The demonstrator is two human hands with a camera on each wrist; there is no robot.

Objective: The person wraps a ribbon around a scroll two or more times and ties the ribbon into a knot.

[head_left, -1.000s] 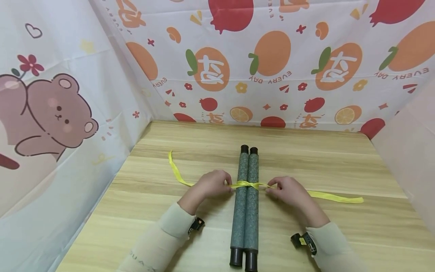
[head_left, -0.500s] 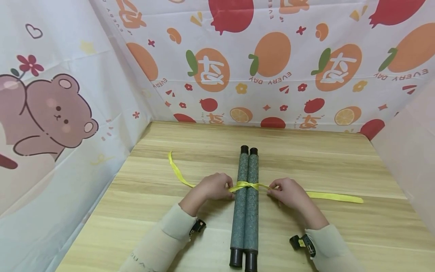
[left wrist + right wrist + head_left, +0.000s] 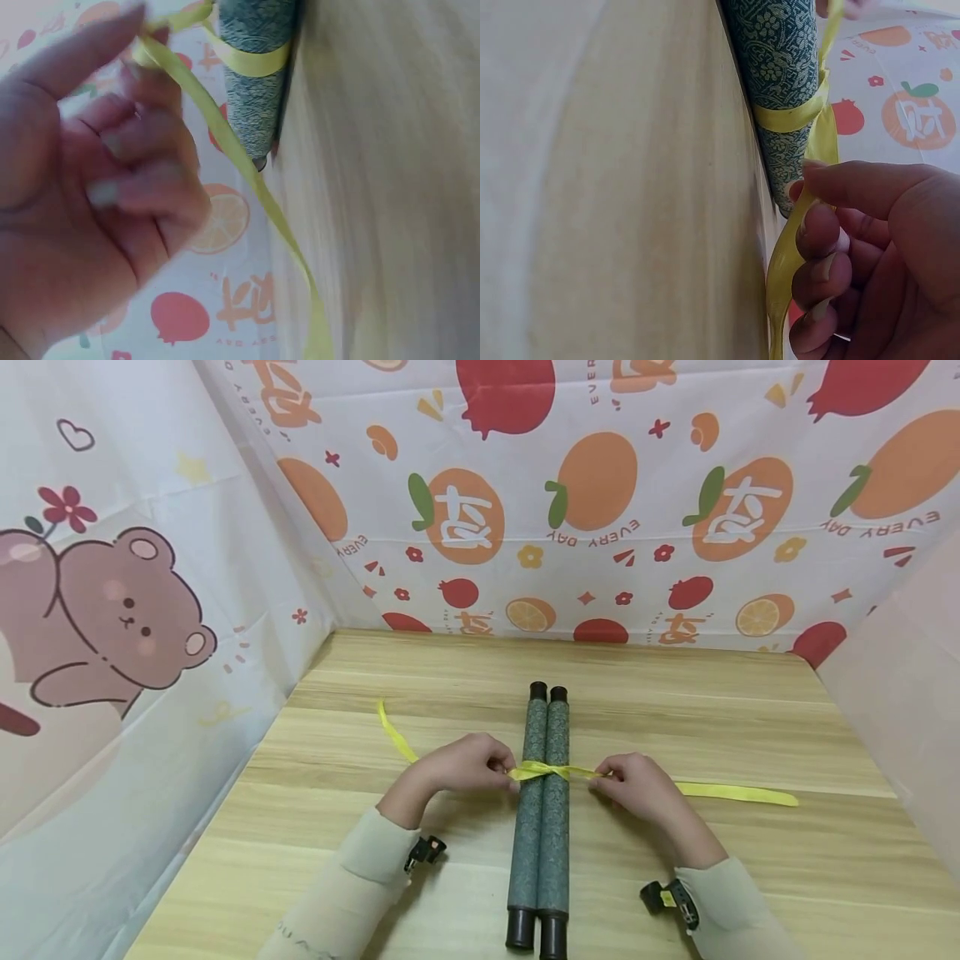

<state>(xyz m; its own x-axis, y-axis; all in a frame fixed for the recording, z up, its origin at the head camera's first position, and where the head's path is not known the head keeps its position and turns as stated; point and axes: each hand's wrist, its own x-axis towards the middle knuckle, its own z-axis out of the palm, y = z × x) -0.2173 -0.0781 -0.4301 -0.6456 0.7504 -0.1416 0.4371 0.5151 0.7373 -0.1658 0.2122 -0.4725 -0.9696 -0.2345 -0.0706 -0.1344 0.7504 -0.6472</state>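
Observation:
Two rolled scrolls (image 3: 542, 835), green with a floral pattern and dark end knobs, lie side by side on the table. A yellow ribbon (image 3: 534, 769) goes round both and crosses on top of them. Just left of the scrolls, my left hand (image 3: 468, 763) pinches one side of the ribbon between thumb and fingers. On the other side, my right hand (image 3: 637, 785) pinches the opposite length; the right wrist view shows thumb and index finger on the ribbon (image 3: 784, 270). In the left wrist view the ribbon's tail (image 3: 262, 195) hangs from the fingertips.
The wooden table (image 3: 750, 710) carries the scrolls and both loose ribbon ends, one trailing left and one right. A fruit-print cloth (image 3: 585, 560) stands behind the table, and a bear-print cloth (image 3: 247, 568) borders the left side.
My left hand dips slightly, then rises again, and its wrist has swung a little left. The ribbon's far left end has shifted slightly. My right hand has hardly moved.

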